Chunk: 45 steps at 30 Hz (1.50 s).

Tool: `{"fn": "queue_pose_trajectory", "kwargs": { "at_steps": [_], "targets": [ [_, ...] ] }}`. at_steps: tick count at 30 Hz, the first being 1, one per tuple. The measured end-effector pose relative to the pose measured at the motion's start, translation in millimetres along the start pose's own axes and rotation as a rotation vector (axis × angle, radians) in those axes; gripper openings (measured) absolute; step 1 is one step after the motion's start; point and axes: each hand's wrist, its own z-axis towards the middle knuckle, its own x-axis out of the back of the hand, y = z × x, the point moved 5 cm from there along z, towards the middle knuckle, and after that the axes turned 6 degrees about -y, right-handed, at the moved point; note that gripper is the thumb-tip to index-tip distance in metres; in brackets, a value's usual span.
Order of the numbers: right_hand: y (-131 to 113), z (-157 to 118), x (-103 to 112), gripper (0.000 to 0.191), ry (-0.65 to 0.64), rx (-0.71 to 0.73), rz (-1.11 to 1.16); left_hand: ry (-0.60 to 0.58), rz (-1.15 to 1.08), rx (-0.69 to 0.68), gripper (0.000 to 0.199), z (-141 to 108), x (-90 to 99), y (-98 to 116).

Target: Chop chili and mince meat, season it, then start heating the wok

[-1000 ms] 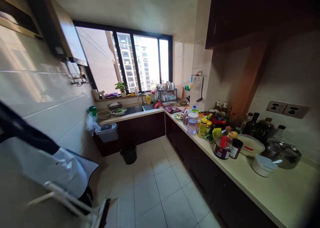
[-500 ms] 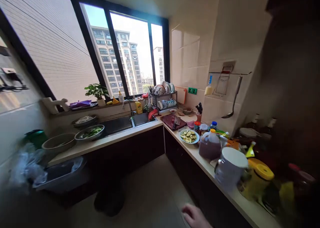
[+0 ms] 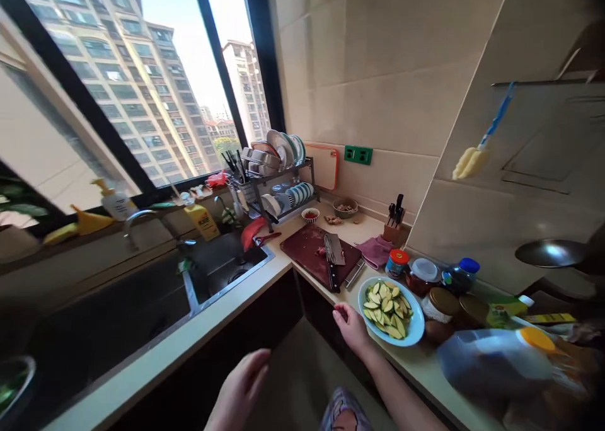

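Observation:
My left hand [image 3: 243, 384] hangs in the air in front of the counter, with nothing in it and the thumb apart from the fingers. My right hand [image 3: 351, 330] is empty too, its fingers loosely bent, near the counter edge. Just beyond it lies a cleaver [image 3: 334, 258], its black handle pointing towards me. The blade rests on a dark red cutting board [image 3: 305, 245] beside small bits of meat [image 3: 321, 251]. To the right of my right hand stands a pale blue plate [image 3: 418, 330] of sliced zucchini [image 3: 387, 308].
A double sink [image 3: 191, 292] with a faucet lies to the left. At the corner stands a dish rack [image 3: 283, 213] with plates and bowls. A pink cloth [image 3: 375, 251], a knife block [image 3: 392, 231], several jars [image 3: 424, 273] and a big plastic jug [image 3: 491, 358] line the right counter.
The view has moved closer to the cutting board and the corner. My left hand has come into view, and my right hand is now up near the counter edge.

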Motion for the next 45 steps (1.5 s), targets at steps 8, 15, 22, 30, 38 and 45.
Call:
{"fn": "queue_pose_trajectory", "kwargs": {
  "at_steps": [8,15,22,30,38,45],
  "targets": [
    [18.7,169.4,-11.8,0.043,0.02,-0.317,-0.613,-0.314,-0.082,-0.13,0.023,228.6,-55.0,7.1],
    [22.8,186.7,26.9,0.054,0.046,-0.257,-0.061,-0.342,0.013,-0.111,0.019,347.2,-100.6,-34.7],
    [21.3,152.4,26.9,0.05,0.038,-0.479,0.461,-0.548,0.136,-0.524,0.021,409.5,-153.6,-12.2],
    [13.4,166.3,9.0,0.024,0.056,-0.72,-0.278,-0.543,0.068,-0.816,0.02,407.2,-176.5,-24.5],
    [-21.1,167.6,6.3,0.019,0.03,-0.739,-0.611,-0.552,-0.041,-0.822,0.017,422.8,-191.5,-30.1],
    [-29.9,139.2,14.5,0.014,-0.048,-0.786,-0.56,-0.523,-0.128,-0.831,0.02,426.5,-191.4,-34.4]
  ]
}}
